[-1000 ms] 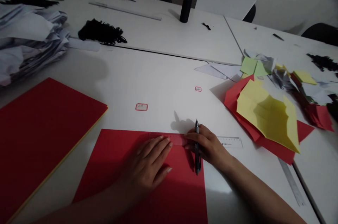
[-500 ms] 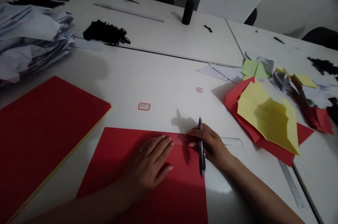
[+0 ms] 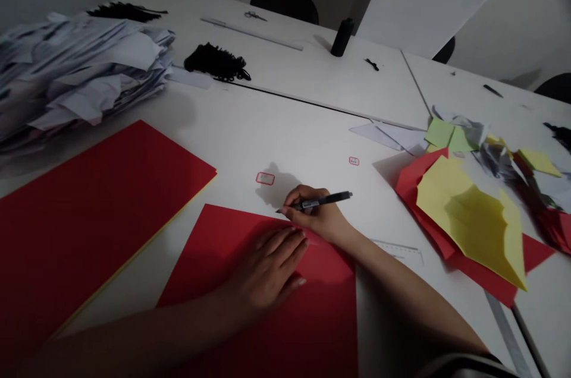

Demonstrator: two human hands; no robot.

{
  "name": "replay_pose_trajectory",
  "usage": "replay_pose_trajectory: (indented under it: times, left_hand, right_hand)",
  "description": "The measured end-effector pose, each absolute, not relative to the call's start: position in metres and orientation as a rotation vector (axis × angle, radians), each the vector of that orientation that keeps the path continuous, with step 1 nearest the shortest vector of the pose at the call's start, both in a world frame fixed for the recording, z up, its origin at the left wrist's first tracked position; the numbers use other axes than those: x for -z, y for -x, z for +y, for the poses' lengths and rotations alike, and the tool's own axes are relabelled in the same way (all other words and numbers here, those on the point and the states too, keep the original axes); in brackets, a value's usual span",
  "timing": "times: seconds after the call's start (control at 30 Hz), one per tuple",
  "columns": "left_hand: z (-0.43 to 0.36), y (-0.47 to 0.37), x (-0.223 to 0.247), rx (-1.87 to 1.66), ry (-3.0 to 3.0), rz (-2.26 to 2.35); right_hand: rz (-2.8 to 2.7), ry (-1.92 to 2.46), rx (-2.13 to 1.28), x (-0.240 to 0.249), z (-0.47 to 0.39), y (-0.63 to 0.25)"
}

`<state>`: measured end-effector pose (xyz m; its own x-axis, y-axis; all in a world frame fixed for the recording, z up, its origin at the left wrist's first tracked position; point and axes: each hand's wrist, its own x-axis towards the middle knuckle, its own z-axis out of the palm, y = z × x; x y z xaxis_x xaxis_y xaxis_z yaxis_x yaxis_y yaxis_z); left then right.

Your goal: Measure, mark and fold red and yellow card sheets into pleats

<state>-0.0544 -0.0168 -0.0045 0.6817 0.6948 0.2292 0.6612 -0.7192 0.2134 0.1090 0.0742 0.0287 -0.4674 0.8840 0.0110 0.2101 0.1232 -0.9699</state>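
A sheet of red paper lies on the white table in front of me. My left hand rests flat on it near the far edge, fingers stretched out over part of a clear ruler. The ruler sticks out past the paper's right side, its middle hidden by my right arm. My right hand grips a black pen, its tip pointing left, close to the paper's far edge. More red sheets, with a yellow edge beneath, lie at the left.
A heap of white paper stands at the left. Black yarn, a long ruler, scissors and a black bottle lie or stand farther back. Folded yellow paper sits on red pieces at right, beside a metal ruler.
My right hand has moved left towards my left hand, and the pen has turned from pointing away to pointing left. The view has shifted, so the table appears farther right.
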Motion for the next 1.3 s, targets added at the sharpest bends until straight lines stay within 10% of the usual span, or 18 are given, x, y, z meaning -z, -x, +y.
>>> replay_pose_trajectory:
  times: [1.3]
  left_hand:
    - [-0.019,0.053,0.005,-0.475,-2.703,1.123]
  right_hand:
    - [-1.864,1.046,-1.365,-0.007,0.078,-0.101]
